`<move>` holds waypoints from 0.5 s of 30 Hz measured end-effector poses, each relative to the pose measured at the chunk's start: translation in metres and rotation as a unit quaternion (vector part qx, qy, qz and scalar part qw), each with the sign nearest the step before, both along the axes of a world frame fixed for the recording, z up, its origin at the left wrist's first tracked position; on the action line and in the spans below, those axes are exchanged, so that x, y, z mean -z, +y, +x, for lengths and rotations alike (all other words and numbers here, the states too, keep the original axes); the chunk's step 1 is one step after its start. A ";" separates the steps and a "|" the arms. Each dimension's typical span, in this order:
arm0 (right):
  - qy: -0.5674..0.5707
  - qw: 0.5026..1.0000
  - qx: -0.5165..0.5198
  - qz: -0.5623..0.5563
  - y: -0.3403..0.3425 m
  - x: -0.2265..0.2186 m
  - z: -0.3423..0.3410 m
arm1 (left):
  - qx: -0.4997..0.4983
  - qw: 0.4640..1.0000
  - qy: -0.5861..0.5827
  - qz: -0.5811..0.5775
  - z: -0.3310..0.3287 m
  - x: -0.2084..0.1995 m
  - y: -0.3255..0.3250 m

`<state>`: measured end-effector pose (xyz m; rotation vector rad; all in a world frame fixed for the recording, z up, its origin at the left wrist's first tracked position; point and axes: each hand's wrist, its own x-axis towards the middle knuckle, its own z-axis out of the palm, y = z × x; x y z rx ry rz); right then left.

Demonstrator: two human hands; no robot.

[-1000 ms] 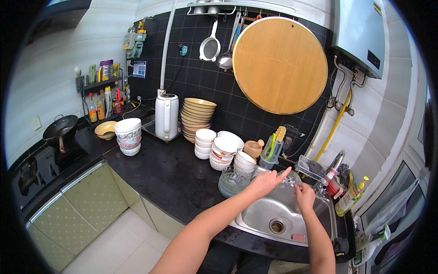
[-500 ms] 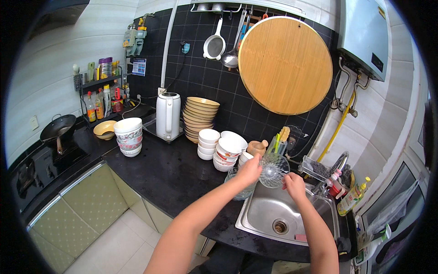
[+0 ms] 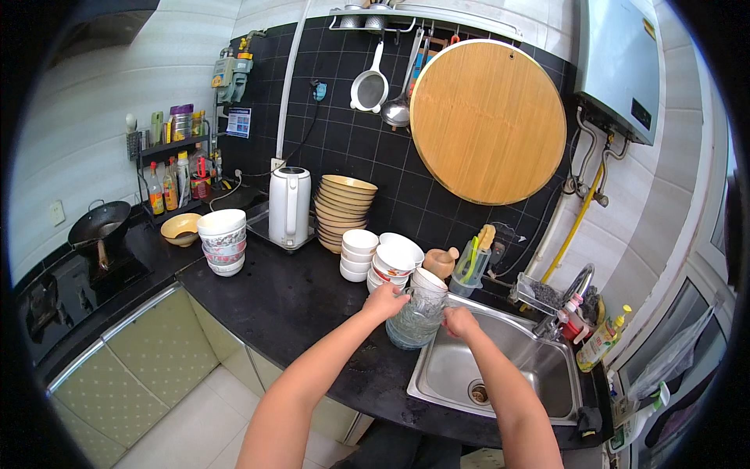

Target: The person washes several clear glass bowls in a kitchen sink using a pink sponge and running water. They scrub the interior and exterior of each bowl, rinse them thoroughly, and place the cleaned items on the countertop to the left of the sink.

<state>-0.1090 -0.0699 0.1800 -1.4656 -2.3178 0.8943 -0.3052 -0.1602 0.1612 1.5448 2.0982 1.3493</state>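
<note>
Between my hands a clear patterned glass bowl sits at the top of a stack of glass bowls on the counter, left of the sink. My left hand is closed on the bowl's left rim, and my right hand pinches its right side. Where one bowl ends and another begins is hard to make out through the glass. Just behind stand stacked white bowls: a taller group next to my left hand, a small stack left of it, and a tilted white bowl touching the glass.
A steel sink lies to the right, with a faucet and a yellow soap bottle. Behind are a wooden mortar and a utensil holder. Further left stand tan bowls, a white kettle and patterned bowls.
Both hands have moved left and down with the glass bowl, from above the sink's back edge to the glass stack. The bowl has turned from facing me to sitting more level.
</note>
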 end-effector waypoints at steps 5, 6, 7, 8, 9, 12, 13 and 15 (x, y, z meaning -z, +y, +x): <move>-0.060 0.997 -0.028 0.040 0.016 0.016 0.000 | -0.046 0.988 -0.086 -0.121 0.018 -0.017 -0.025; -0.067 0.996 -0.033 0.037 0.017 0.017 -0.001 | -0.048 0.977 -0.143 -0.153 0.024 -0.023 -0.031; -0.075 0.996 -0.037 0.034 0.018 0.018 -0.001 | -0.050 0.961 -0.200 -0.183 0.028 -0.025 -0.034; -0.083 0.995 -0.040 0.031 0.019 0.018 -0.001 | -0.006 0.948 -0.243 -0.208 0.022 -0.007 -0.022; -0.080 0.996 -0.028 0.027 0.014 0.014 -0.002 | 0.017 0.933 -0.279 -0.228 0.025 -0.007 -0.026; -0.060 0.998 0.015 0.010 -0.005 0.004 -0.001 | 0.058 0.889 -0.382 -0.247 0.028 -0.002 -0.025; -0.043 0.998 0.034 0.003 -0.007 0.006 -0.001 | 0.060 0.877 -0.405 -0.250 0.029 -0.002 -0.023; 0.013 0.995 0.047 -0.092 -0.012 0.008 -0.001 | 0.075 0.861 -0.428 -0.266 0.025 0.000 -0.015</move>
